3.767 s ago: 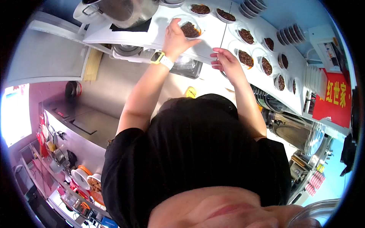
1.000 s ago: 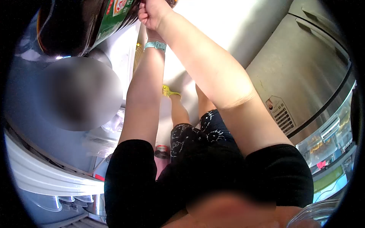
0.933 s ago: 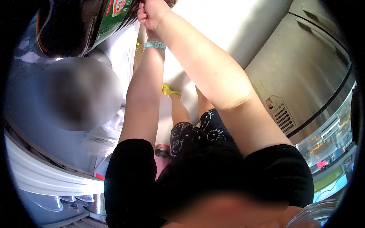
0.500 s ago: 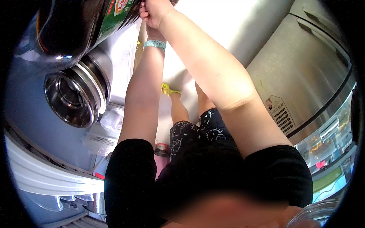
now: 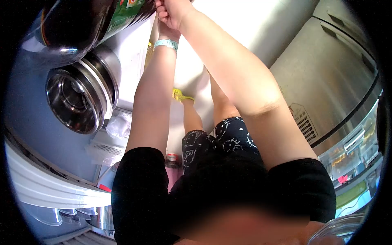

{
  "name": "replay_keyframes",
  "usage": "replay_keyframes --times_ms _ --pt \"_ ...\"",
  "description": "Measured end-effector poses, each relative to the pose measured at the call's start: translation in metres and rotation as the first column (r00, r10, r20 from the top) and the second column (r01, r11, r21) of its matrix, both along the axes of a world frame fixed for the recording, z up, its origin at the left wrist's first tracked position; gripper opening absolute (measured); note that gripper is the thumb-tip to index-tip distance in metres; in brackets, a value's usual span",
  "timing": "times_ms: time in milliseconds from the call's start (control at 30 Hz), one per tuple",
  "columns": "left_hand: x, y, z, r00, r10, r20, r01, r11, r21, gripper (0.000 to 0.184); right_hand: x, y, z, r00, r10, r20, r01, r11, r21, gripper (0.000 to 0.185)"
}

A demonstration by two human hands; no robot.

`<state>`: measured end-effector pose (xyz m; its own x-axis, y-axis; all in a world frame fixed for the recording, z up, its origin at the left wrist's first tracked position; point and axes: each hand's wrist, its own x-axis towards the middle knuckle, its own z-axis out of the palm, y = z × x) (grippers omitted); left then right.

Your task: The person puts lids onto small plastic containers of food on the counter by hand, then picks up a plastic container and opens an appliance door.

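At the top edge my right hand [image 5: 173,13] has its fingers curled closed beside the large bottle. What it grips, if anything, is cut off by the frame. My left hand [image 5: 167,29], with a light-teal band [image 5: 166,43] at its wrist, is just below and behind the right one. Its fingers are hidden. A big clear bottle of dark liquid [image 5: 77,24] with a green label [image 5: 125,15] lies slanted across the upper left, its ribbed end close to both hands. Whether either hand touches it I cannot tell.
Stacked metal bowls [image 5: 73,100] are at the left beside clear plastic bags [image 5: 118,125]. A steel fridge [image 5: 326,69] stands at the right. Below are a yellow shoe [image 5: 178,95] and a pink bottle [image 5: 173,173]. A transparent container [image 5: 343,230] shows at the lower right.
Both hands have shifted slightly right in view, and the right forearm has swung a little right. The dark bottle has slid slightly up, leaving less of its label visible.
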<state>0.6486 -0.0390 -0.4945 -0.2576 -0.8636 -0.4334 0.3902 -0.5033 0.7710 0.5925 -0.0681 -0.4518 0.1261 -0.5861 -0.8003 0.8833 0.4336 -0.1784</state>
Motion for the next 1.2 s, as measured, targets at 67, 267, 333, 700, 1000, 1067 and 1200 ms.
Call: replay_keyframes --times_ms 67,267,333,700,1000,1067,1200 --pt "-0.001 -0.002 0.003 1.000 -0.002 0.000 0.002 1.000 -0.005 0.049 0.008 -0.014 -0.013 0.999 -0.006 -0.041 0.005 1.000 -0.007 0.039" --pt "-0.005 -0.005 0.000 1.000 -0.009 -0.004 0.009 1.000 0.000 0.050 0.016 -0.021 -0.025 0.991 -0.103 -0.086 0.098 0.993 -0.058 0.031" --pt "-0.005 -0.005 0.002 1.000 -0.010 -0.007 0.010 1.000 -0.001 0.051 0.013 -0.022 -0.023 0.991 -0.115 -0.069 0.112 0.993 -0.047 0.031" --pt "-0.005 -0.009 0.006 0.999 -0.031 -0.029 0.031 0.999 0.013 0.053 -0.004 0.013 -0.007 0.997 -0.065 0.041 0.068 0.996 -0.054 0.035" --pt "0.039 0.050 -0.049 0.964 0.026 -0.266 0.026 0.981 0.190 0.050 -0.046 0.205 -0.007 0.857 0.073 -0.510 0.064 0.967 0.245 0.018" --pt "0.052 0.075 -0.039 0.950 0.116 -0.289 -0.049 0.973 0.227 0.047 -0.049 0.229 -0.009 0.894 0.020 -0.447 0.144 0.933 0.328 0.018" --pt "0.101 0.132 0.017 0.931 0.198 -0.306 -0.112 0.954 0.276 0.060 -0.039 0.269 -0.031 0.852 0.111 -0.512 0.122 0.909 0.400 0.025"
